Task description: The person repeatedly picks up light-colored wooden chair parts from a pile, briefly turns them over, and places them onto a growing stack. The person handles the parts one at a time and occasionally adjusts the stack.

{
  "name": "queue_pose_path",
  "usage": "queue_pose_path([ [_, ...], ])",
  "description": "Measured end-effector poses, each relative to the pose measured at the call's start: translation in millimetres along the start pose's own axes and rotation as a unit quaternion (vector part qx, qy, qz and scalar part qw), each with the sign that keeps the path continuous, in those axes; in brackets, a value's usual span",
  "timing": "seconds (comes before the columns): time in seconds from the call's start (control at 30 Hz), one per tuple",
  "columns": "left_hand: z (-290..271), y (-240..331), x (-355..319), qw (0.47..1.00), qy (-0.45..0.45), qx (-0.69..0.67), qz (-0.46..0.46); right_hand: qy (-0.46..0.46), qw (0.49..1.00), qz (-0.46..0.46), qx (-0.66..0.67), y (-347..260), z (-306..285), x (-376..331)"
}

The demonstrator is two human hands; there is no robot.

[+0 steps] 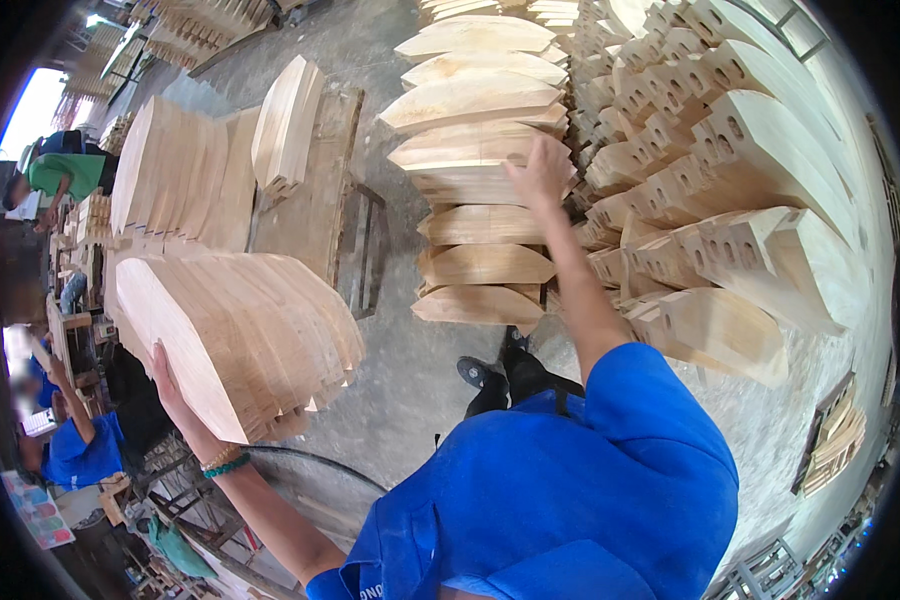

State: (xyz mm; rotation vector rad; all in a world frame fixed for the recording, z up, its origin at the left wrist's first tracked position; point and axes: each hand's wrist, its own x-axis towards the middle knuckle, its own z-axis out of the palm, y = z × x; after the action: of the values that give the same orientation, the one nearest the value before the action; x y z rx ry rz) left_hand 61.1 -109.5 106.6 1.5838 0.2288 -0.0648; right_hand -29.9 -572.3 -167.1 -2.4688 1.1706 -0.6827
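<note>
My left hand (177, 395), with beaded bands at its wrist, lies flat with fingers stretched along the pale outer face of a stack of shaped wooden panels (235, 330). These panels stand on edge side by side and have rounded ends. My right arm reaches forward to a long row of pointed wooden boards (485, 265). There my right hand (540, 175) rests on the top of a board (450, 160), its fingers apart and slightly smeared by motion. That board's right end is partly covered by the hand.
Wooden pieces with oval slots (730, 150) crowd the floor at right. More panels (175, 170) and a separate wooden block (288, 125) stand on a bench at left. A black hose (320, 458) curves beside me. Two people (80, 450) work at far left.
</note>
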Motion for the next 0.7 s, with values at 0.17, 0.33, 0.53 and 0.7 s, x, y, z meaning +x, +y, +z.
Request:
queue_pose_path([
  [0.17, 6, -1, 3, 1.000, 0.017, 0.012, 0.015, -0.204, 0.969, -0.014, -0.135, 24, -7, 40],
  [0.33, -14, -5, 10, 0.998, 0.019, 0.046, 0.047, -0.260, 0.952, -0.022, -0.160, 1, 10, 14],
  [0.53, -4, -5, 12, 1.000, -0.005, 0.015, 0.027, -0.343, 0.934, -0.074, -0.068, -18, 13, 51],
  [0.7, 6, -3, 0, 1.000, 0.010, -0.005, 0.022, -0.204, 0.956, -0.181, -0.104, -38, 16, -5],
])
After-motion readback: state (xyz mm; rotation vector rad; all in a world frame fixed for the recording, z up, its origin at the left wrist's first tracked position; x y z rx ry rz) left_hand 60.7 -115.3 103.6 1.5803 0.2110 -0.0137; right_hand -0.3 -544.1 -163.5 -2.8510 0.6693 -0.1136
